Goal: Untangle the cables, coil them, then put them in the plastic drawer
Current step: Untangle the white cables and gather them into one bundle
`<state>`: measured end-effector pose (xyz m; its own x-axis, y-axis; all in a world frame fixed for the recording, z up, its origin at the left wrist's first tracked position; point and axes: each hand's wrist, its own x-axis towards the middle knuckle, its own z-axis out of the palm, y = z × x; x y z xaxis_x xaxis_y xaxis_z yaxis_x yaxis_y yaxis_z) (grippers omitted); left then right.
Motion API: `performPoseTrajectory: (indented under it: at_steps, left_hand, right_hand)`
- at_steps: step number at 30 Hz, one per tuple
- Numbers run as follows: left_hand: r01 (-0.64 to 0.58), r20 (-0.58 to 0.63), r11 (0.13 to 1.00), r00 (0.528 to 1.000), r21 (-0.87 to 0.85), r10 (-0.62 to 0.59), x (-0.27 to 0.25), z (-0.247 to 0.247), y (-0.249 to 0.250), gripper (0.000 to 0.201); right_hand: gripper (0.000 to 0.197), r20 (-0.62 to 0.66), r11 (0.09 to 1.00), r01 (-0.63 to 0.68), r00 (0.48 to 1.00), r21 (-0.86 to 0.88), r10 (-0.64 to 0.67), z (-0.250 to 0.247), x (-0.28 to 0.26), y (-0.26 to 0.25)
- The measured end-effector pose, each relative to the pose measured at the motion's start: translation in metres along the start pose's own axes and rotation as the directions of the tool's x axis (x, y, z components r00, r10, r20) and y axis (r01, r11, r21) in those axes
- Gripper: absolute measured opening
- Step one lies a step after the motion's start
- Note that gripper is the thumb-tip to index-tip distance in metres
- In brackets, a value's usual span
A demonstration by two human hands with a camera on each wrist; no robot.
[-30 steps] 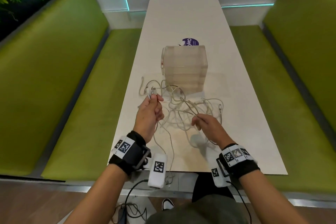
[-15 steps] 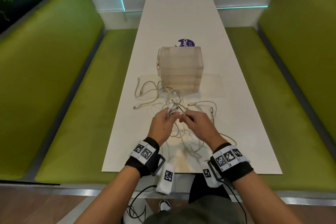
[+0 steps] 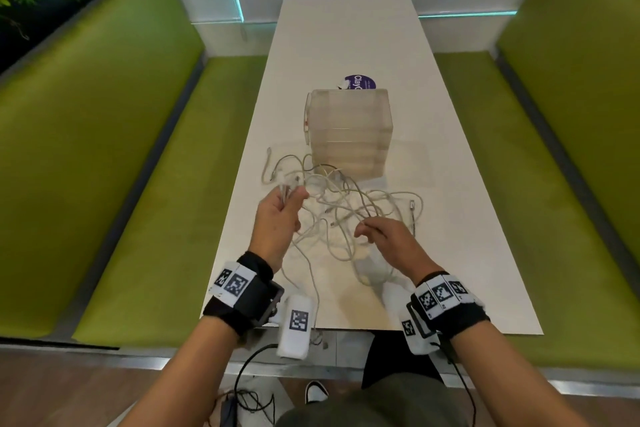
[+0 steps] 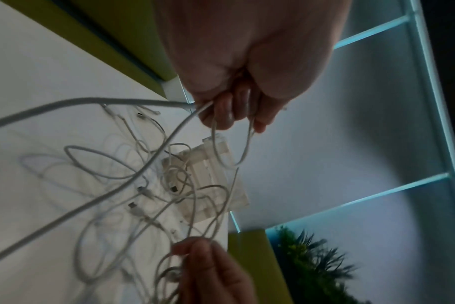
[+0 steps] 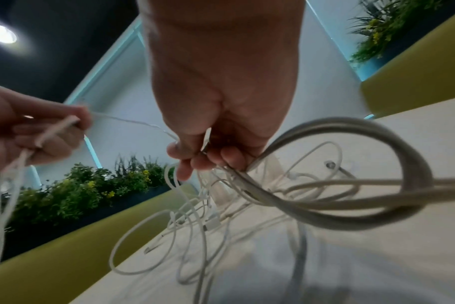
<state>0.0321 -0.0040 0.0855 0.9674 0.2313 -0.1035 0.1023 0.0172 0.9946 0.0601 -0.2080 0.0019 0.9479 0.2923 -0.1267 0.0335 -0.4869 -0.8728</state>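
1. A translucent plastic drawer unit (image 3: 349,130) with stacked shallow drawers stood near the middle of the long white desk (image 3: 346,38); its drawers were all pushed in, and through the cloudy walls I could not tell whether anything lay inside them
2. A loose tangle of thin white cables (image 3: 349,215) lay on the desk just in front of the drawer unit, between it and the person, with several plug ends showing among the loops; none of it was in the drawers
3. The left hand (image 3: 278,218) was raised over the left side of the tangle, its grip curled round a few cable strands, with a short loop hanging below the fingers (image 4: 222,115) in the left wrist view
4. The right hand (image 3: 386,241) hovered over the near right part of the tangle, its grip pinching several strands together; in the right wrist view the fingertips (image 5: 208,162) were closed on thin cables and on a thicker grey loop
5. A round purple sticker (image 3: 360,81) showed on the desk just behind the drawer unit, partly hidden by it
6. Green padded benches (image 3: 121,149) ran along both sides of the desk
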Motion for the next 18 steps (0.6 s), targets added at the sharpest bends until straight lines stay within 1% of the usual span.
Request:
performPoseTrajectory:
  at_steps: [3, 4, 6, 9, 12, 14, 18]
  left_hand:
    - [0.042, 0.155, 0.990, 0.986, 0.136, -0.064, -0.005, 0.010, -0.010, 0.018]
    - [0.052, 0.199, 0.988, 0.977, 0.148, -0.081, -0.007, 0.015, -0.013, 0.018]
    - [0.069, 0.247, 0.986, 0.963, 0.153, -0.106, -0.011, 0.025, -0.017, 0.013]
    - [0.075, 0.233, 0.990, 0.967, 0.122, -0.102, -0.014, 0.034, -0.018, 0.019]
    - [0.076, 0.181, 0.995, 0.980, 0.065, -0.087, -0.014, 0.037, -0.015, 0.017]
    - [0.066, 0.169, 0.997, 0.983, 0.051, -0.074, -0.014, 0.036, -0.013, 0.013]
    - [0.048, 0.146, 0.998, 0.988, 0.045, -0.054, -0.015, 0.031, -0.017, 0.014]
  right_hand:
    - [0.017, 0.015, 0.995, 0.101, 0.995, -0.005, -0.101, 0.002, -0.004, -0.011]
    - [0.016, 0.034, 0.991, 0.130, 0.991, -0.020, -0.129, 0.004, -0.004, -0.016]
    - [0.016, 0.073, 0.987, 0.157, 0.986, -0.046, -0.153, 0.007, -0.005, -0.023]
    - [0.021, 0.078, 0.987, 0.144, 0.987, -0.070, -0.139, 0.010, -0.005, -0.027]
    - [0.017, 0.064, 0.989, 0.136, 0.989, -0.055, -0.132, 0.010, -0.004, -0.030]
    - [0.018, 0.069, 0.986, 0.133, 0.989, -0.097, -0.127, 0.008, -0.001, -0.030]
    - [0.025, 0.068, 0.960, 0.176, 0.984, -0.216, -0.165, 0.007, 0.007, -0.028]
